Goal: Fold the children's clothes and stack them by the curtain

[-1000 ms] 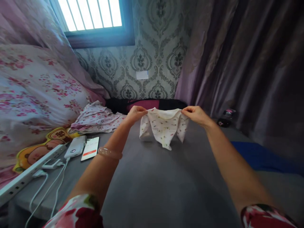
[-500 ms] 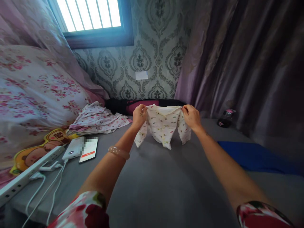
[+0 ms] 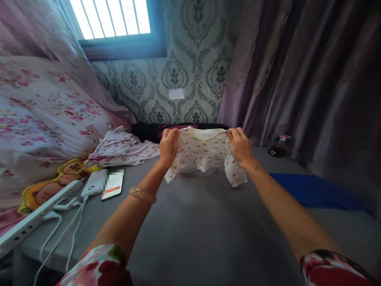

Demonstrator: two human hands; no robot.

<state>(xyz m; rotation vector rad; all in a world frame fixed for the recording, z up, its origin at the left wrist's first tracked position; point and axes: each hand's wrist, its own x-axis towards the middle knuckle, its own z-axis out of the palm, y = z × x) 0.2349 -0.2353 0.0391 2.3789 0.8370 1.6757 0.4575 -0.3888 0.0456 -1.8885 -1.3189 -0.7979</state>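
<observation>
Stretching the neckline of the small white printed baby shirt (image 3: 204, 147) a little wider, you now have it drawn out between your two hands, over the far part of the grey sheet (image 3: 190, 226). Your left hand (image 3: 169, 147) pinches the fabric at one shoulder, with the fingers curled in, and your right hand (image 3: 240, 147) pinches the opposite shoulder the same way. Compared with a moment ago, the hands sit slightly farther apart, and the lower front, which hung down to a long point, now shows as a shorter flap between the sleeves. The sleeve ends have also spread outward, the one on your right hanging lower than the flap. That suggests the body of the shirt is swinging or tipping away from you, so its shape seems less settled, while the collar looks better opened and your grip at both shoulders looks even. Whether the sleeve ends touch the sheet, you cannot tell from this view. To your left, beyond the bracelet (image 3: 142, 195) on your forearm, the phone (image 3: 112, 190) lies beside a white power bank (image 3: 93, 182), near the power strip (image 3: 38, 212), and a crumpled floral cloth (image 3: 122, 147) rests farther back. To your right, a blue cloth (image 3: 312, 192) lies flat, with a small dark container (image 3: 276, 151) behind it near the curtain (image 3: 268, 79).
</observation>
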